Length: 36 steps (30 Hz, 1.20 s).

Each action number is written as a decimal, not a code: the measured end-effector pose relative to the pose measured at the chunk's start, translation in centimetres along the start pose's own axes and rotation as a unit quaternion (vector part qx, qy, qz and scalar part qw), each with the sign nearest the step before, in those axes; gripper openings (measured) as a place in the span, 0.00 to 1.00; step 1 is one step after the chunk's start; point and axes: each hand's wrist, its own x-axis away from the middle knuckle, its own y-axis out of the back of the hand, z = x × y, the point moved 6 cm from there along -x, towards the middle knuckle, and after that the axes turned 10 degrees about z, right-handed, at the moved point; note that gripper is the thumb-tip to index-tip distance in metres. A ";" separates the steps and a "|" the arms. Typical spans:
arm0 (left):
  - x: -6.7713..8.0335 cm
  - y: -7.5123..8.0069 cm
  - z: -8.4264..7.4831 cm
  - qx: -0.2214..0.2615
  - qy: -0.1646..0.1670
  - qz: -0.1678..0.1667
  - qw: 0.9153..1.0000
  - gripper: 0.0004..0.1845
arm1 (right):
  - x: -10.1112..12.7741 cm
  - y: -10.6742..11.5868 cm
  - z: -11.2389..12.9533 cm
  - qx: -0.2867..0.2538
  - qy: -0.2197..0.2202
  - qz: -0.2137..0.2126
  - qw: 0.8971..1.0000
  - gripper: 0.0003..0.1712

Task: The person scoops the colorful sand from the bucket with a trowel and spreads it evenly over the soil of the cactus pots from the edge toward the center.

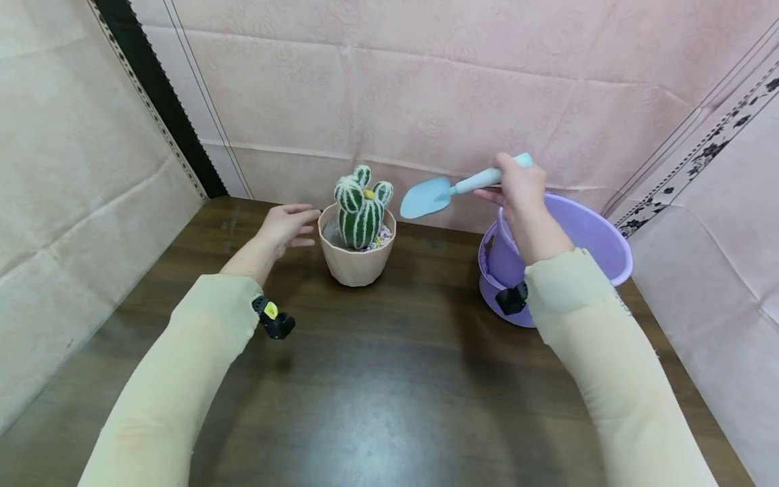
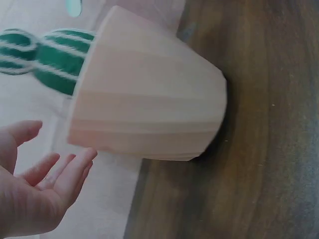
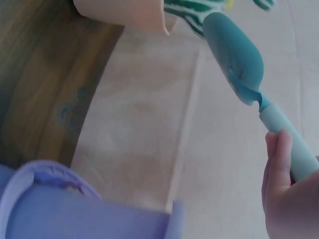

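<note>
A green cactus with white stripes (image 1: pixel 360 222) stands in a beige pot (image 1: pixel 355 266) near the back of the table, with pebbles around its base. My left hand (image 1: pixel 285 227) is just left of the pot's rim, its fingers extended; in the left wrist view the fingertips (image 2: pixel 88 153) are at the rim, and I cannot tell whether they touch. My right hand (image 1: pixel 522 196) grips the handle of a light blue garden trowel (image 1: pixel 426 198). The trowel is held in the air, its blade pointing left toward the cactus. In the right wrist view the blade (image 3: pixel 234 52) looks bare.
A purple tub (image 1: pixel 593 233) with a lower side compartment (image 1: pixel 500 297) stands at the right, below my right forearm. Something brownish shows inside the compartment. Cloth-covered walls (image 1: pixel 426 101) enclose the dark wooden table (image 1: pixel 377 379) at the back and both sides.
</note>
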 end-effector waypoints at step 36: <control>0.3 -16.9 -6.0 -0.042 -0.034 0.261 0.964 0.22 | 0.8 19.7 4.2 -0.149 -0.037 -0.104 0.983 0.11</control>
